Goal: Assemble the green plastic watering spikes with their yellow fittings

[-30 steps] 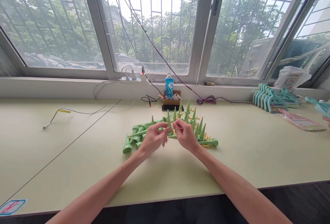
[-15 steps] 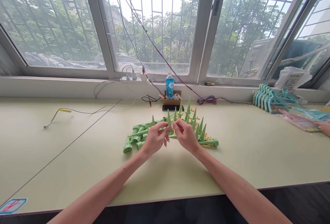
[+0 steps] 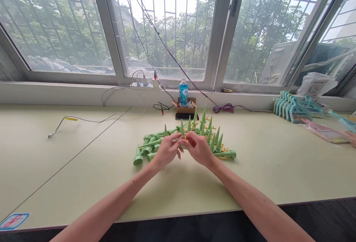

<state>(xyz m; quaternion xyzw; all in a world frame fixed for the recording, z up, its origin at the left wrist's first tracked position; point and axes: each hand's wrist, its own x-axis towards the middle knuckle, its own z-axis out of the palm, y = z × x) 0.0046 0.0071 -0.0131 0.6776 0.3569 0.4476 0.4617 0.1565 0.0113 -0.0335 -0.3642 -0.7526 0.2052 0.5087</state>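
Observation:
A green plastic watering spike (image 3: 182,127) stands point up between my hands. My left hand (image 3: 167,150) is closed round its lower part, other fingers curled beneath. My right hand (image 3: 199,147) pinches a small yellow valve piece (image 3: 186,137) against the spike's side, mostly covered by the fingers. Behind and beside both hands lies a pile of similar parts. Several green spikes (image 3: 218,143) stand upright at the right, some with yellow valves in them. At the left, more green spikes (image 3: 138,156) lie on their sides with ribbed caps.
Behind the pile are a phone (image 3: 183,116), a cardboard box (image 3: 190,108) and a blue bottle (image 3: 183,93). Bundled cable (image 3: 224,107) and a white cable (image 3: 83,120) lie on the table (image 3: 91,182). At right, another person's hand (image 3: 352,138) is near blue hangers (image 3: 294,108) and a pink packaged item (image 3: 322,132).
My right thumb and fingers have moved left across the spike's lower part, pressing closer to it. The other person's hand has lifted a light blue item at the far right.

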